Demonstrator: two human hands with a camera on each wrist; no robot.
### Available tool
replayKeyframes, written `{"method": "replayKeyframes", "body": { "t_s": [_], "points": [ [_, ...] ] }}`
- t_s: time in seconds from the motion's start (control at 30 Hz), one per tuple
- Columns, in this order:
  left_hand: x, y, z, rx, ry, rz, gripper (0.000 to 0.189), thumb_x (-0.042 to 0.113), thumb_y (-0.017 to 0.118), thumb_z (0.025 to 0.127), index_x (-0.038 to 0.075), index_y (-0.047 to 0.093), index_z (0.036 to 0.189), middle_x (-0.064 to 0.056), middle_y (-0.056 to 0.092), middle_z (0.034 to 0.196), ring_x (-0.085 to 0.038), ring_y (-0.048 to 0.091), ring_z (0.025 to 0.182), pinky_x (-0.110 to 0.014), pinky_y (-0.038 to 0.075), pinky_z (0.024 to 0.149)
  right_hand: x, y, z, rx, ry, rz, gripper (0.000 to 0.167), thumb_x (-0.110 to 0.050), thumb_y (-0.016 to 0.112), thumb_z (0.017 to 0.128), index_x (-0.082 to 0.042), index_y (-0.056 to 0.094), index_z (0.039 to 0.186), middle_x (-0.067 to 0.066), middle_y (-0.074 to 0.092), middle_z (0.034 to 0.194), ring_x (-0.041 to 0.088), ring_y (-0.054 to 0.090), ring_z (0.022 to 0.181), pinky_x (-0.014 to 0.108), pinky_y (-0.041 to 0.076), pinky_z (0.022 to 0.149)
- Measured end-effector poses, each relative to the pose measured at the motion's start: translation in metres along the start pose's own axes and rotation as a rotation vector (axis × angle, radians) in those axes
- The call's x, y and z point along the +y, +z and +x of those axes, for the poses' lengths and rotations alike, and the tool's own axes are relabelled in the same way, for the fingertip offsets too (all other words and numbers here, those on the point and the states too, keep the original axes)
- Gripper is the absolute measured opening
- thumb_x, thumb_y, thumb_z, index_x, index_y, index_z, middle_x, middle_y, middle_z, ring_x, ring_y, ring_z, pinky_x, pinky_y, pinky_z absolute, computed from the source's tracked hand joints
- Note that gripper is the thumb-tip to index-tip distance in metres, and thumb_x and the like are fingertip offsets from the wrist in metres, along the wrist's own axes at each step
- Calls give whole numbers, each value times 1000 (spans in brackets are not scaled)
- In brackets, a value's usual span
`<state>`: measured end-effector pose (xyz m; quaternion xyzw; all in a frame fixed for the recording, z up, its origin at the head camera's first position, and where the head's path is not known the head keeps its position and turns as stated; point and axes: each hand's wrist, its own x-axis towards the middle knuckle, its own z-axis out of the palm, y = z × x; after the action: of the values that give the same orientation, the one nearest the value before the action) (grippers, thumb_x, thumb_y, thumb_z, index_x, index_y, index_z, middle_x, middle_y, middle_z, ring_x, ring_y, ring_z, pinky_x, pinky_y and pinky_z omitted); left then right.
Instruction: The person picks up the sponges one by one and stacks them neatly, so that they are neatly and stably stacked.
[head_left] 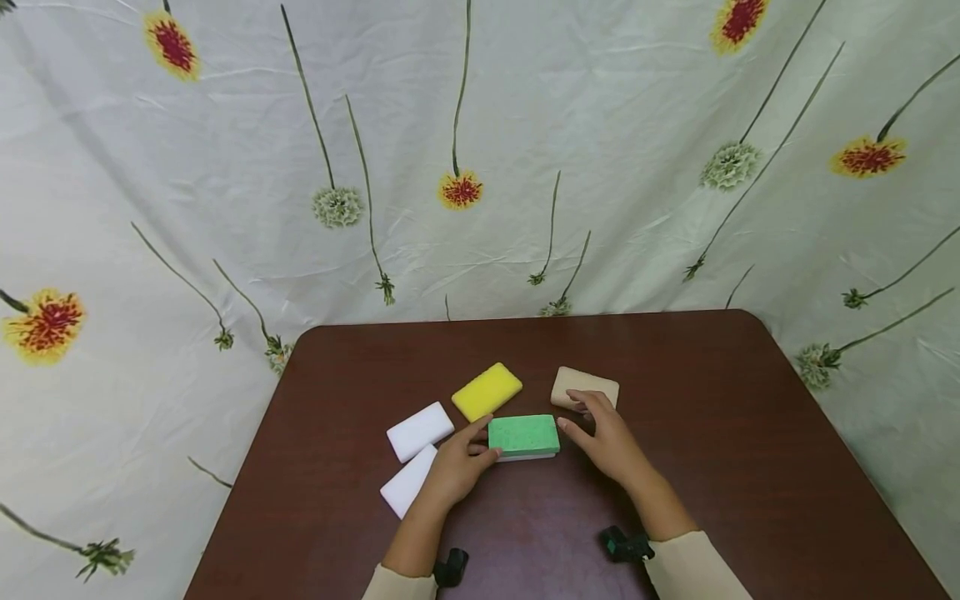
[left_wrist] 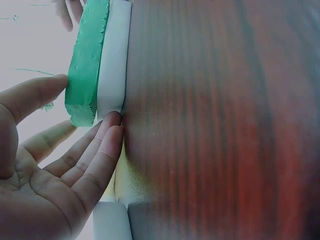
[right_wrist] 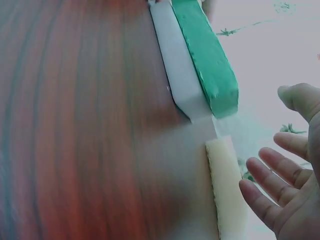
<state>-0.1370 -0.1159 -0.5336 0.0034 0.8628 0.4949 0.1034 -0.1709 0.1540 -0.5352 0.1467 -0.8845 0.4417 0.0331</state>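
Loosely spread, left grip (head_left: 457, 468) touches green block (head_left: 523, 434) endwise; right grip (head_left: 611, 443) spreads just clear.

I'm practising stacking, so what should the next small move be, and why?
Probably ease the right hand onto the beige block and grip it: that hand is open near it and holds nothing, while the left hand touches the green block, which sits on a white block.

The wood-grained tabletop (head_left: 750, 467) has a slight sheen; the green sponge (head_left: 523, 434) looks matt and pitted, the white block (left_wrist: 114, 60) beneath smooth, the cloth backdrop (head_left: 615, 108) creased.
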Motion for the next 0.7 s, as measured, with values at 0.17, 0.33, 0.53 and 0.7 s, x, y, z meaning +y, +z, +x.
{"method": "replayKeyframes", "body": {
  "t_s": [0.17, 0.33, 0.53, 0.7],
  "points": [
    [0, 0, 0, 1, -3, 0, 61, 29, 70, 95, 21, 49, 151, -10, 64, 136, -25, 67, 114, -40, 56, 86, 8, -8, 2, 25, 42, 16, 54, -32, 67, 98, -11, 51, 145, 12, 52, 136, 30, 56, 124, 52, 49, 103],
    [0, -1, 0, 6, -9, 8, 60, 29, 71, 94, 21, 50, 150, -9, 65, 134, -24, 68, 114, -39, 56, 85, 15, -15, 4, 84, 65, 5, 53, -28, 68, 98, -10, 51, 145, 13, 51, 138, 33, 54, 125, 54, 48, 101],
    [0, 0, 1, 5, 5, 9, 60, 29, 71, 94, 19, 50, 150, -10, 66, 132, -25, 68, 112, -39, 56, 85, 22, -22, 6, 170, 89, 18, 53, -24, 71, 95, -7, 54, 143, 16, 48, 141, 36, 52, 126, 55, 44, 105],
    [-1, 0, 2, 5, -4, -6, 60, 30, 71, 94, 21, 50, 150, -8, 66, 132, -23, 68, 112, -38, 55, 85, 28, -26, 8, 166, 148, 4, 60, -25, 72, 94, -7, 50, 146, 19, 41, 147, 38, 49, 132, 55, 43, 109]
  ]
}}
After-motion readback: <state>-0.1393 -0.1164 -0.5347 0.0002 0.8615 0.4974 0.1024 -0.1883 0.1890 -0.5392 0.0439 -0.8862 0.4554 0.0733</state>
